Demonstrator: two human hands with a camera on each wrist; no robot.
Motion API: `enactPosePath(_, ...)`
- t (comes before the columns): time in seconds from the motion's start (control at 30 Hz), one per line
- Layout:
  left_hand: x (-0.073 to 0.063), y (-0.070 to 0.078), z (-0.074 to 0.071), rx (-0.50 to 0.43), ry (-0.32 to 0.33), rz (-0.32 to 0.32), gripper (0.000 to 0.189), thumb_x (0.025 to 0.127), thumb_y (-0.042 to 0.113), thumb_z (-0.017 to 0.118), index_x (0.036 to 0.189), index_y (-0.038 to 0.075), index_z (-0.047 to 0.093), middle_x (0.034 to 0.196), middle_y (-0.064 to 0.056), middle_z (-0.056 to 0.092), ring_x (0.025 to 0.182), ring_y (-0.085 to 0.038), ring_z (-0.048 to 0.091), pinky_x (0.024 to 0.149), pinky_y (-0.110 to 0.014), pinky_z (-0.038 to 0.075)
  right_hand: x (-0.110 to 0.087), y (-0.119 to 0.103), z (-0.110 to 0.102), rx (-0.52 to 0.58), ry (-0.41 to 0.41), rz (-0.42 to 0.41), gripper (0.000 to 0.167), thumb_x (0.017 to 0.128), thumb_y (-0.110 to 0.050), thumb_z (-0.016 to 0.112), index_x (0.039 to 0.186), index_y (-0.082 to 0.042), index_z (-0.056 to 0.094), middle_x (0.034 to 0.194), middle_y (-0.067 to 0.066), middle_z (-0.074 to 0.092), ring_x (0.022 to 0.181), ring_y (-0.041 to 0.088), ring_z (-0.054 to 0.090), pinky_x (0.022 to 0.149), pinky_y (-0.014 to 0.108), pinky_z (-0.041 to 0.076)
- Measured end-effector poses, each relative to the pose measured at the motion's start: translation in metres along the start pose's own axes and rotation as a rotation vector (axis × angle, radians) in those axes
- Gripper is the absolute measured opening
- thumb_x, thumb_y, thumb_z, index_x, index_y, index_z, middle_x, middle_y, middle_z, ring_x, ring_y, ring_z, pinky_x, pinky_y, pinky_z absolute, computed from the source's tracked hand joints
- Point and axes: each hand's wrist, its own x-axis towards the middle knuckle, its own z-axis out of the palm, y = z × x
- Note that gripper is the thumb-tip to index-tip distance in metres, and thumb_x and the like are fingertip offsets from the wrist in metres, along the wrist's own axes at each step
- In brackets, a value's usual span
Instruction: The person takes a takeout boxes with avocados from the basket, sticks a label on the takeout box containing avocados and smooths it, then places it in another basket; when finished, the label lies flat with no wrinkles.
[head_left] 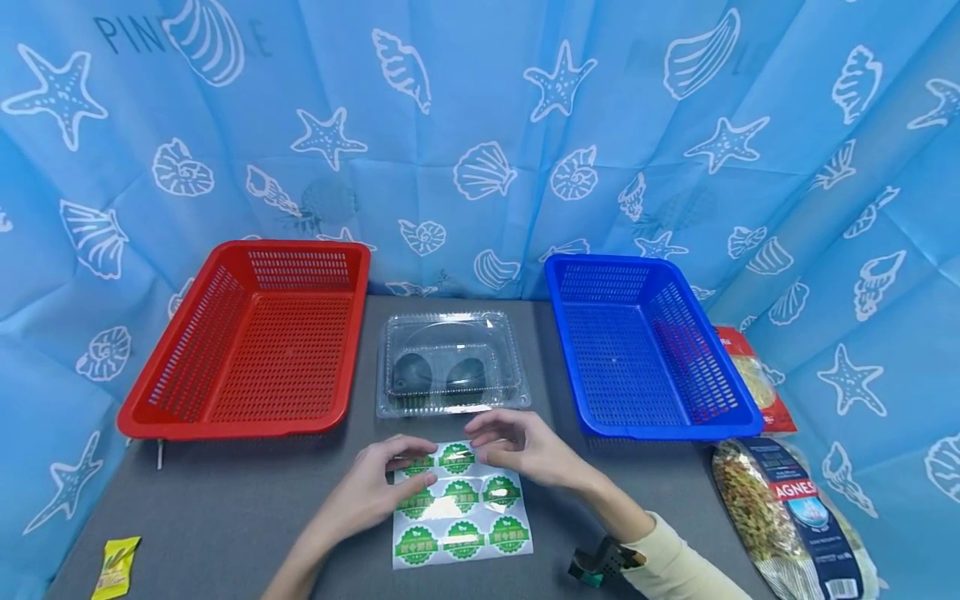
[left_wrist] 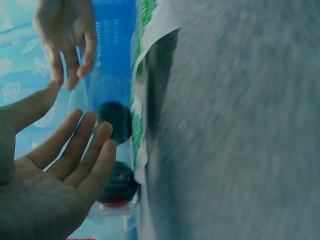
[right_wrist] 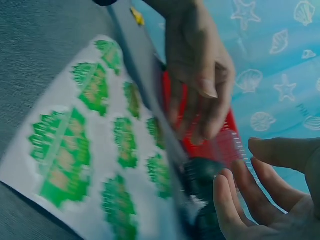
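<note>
A white sheet (head_left: 439,518) of round green stickers (head_left: 463,540) lies on the grey table in front of me. My left hand (head_left: 378,479) hovers over its left side, fingers loosely bent, and covers part of some stickers. Over the top right corner is my right hand (head_left: 521,446), its fingers relaxed with nothing between them in the right wrist view. Just behind the sheet stands a closed clear plastic clamshell box (head_left: 453,362). Inside it sit two dark green, rounded things (head_left: 412,374), perhaps avocados. Whether any fingertip touches the sheet I cannot tell.
A red basket (head_left: 288,429) stands at the back left, a blue basket (head_left: 675,432) at the back right. On the right lie a printed bag (head_left: 795,517) and a red packet (head_left: 757,383). A small yellow packet (head_left: 116,568) lies front left. A blue curtain (head_left: 480,125) hangs behind.
</note>
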Motion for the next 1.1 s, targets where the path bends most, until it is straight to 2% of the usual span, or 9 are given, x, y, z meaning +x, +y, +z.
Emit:
enactPosePath(0.2,0.006,0.001,0.008,0.126,0.031,0.019,0.037,0.094,0.022,0.085,0.129,0.015,0.078,0.127,0.004,0.079,0.126,-0.023,0.073,0.11,-0.043,0.057,0.006,0.021,0.01,-0.051,0.031,0.015,0.043,0.1,-0.002,0.071,0.14,0.009,0.062,0.14,0.035,0.065,0.127,0.055,0.066,0.107,0.025,0.06)
enactPosePath(0.37,0.012,-0.001,0.009,0.156,0.003,0.018,0.041,0.094,0.021,0.085,0.133,0.013,0.076,0.134,-0.001,0.078,0.132,-0.028,0.07,0.115,-0.051,0.054,0.012,0.031,0.013,-0.161,0.063,0.021,0.043,0.098,-0.005,0.074,0.138,0.008,0.064,0.137,0.031,0.069,0.125,0.049,0.069,0.106,0.028,0.061)
enactPosePath(0.53,0.018,-0.005,0.008,0.18,-0.036,0.044,0.044,0.093,0.02,0.085,0.135,0.009,0.074,0.136,-0.007,0.076,0.131,-0.032,0.07,0.113,-0.056,0.054,0.017,0.037,0.014,-0.254,0.078,0.052,0.044,0.095,-0.007,0.079,0.135,0.006,0.067,0.132,0.026,0.073,0.119,0.041,0.071,0.098,0.022,0.062)
enactPosePath(0.57,0.02,-0.006,0.008,0.182,-0.04,0.05,0.044,0.093,0.019,0.085,0.134,0.008,0.074,0.135,-0.007,0.076,0.129,-0.032,0.071,0.112,-0.054,0.056,0.017,0.037,0.014,-0.272,0.083,0.06,0.044,0.094,-0.007,0.081,0.135,0.005,0.068,0.13,0.024,0.074,0.117,0.039,0.072,0.095,0.021,0.062)
enactPosePath(0.6,0.022,-0.012,0.009,0.188,-0.042,0.089,0.044,0.094,0.019,0.084,0.134,0.007,0.074,0.134,-0.007,0.076,0.126,-0.029,0.071,0.107,-0.049,0.058,0.018,0.037,0.014,-0.287,0.09,0.065,0.045,0.093,-0.008,0.082,0.134,0.005,0.069,0.129,0.023,0.074,0.114,0.037,0.073,0.094,0.02,0.062)
enactPosePath(0.77,0.028,-0.025,0.008,0.162,-0.056,0.129,0.045,0.09,0.017,0.086,0.132,0.007,0.075,0.13,-0.009,0.075,0.118,-0.026,0.071,0.096,-0.035,0.062,0.021,0.038,0.012,-0.334,0.107,0.073,0.05,0.088,-0.009,0.089,0.134,-0.001,0.072,0.128,0.019,0.073,0.103,0.027,0.074,0.085,0.018,0.062)
enactPosePath(0.93,0.035,-0.046,0.012,0.214,-0.058,0.132,0.051,0.088,0.025,0.089,0.136,0.016,0.075,0.137,-0.005,0.075,0.127,-0.033,0.069,0.107,-0.053,0.057,0.024,0.038,0.012,-0.393,0.092,0.051,0.057,0.081,-0.007,0.094,0.133,-0.003,0.072,0.121,0.018,0.073,0.089,0.021,0.071,0.073,0.019,0.061)
enactPosePath(1.0,0.037,-0.048,0.013,0.234,-0.055,0.134,0.051,0.088,0.025,0.089,0.136,0.017,0.075,0.138,-0.005,0.076,0.13,-0.035,0.068,0.11,-0.059,0.054,0.025,0.038,0.012,-0.423,0.09,0.046,0.057,0.079,-0.006,0.095,0.132,-0.004,0.073,0.116,0.016,0.074,0.084,0.018,0.07,0.069,0.019,0.059)
enactPosePath(1.1,0.037,-0.036,0.011,0.214,-0.075,0.105,0.049,0.087,0.017,0.088,0.135,0.013,0.075,0.136,-0.009,0.077,0.131,-0.038,0.067,0.111,-0.063,0.052,0.027,0.037,0.012,-0.455,0.091,0.046,0.056,0.078,-0.006,0.095,0.13,-0.005,0.074,0.113,0.014,0.075,0.08,0.014,0.067,0.067,0.018,0.058)
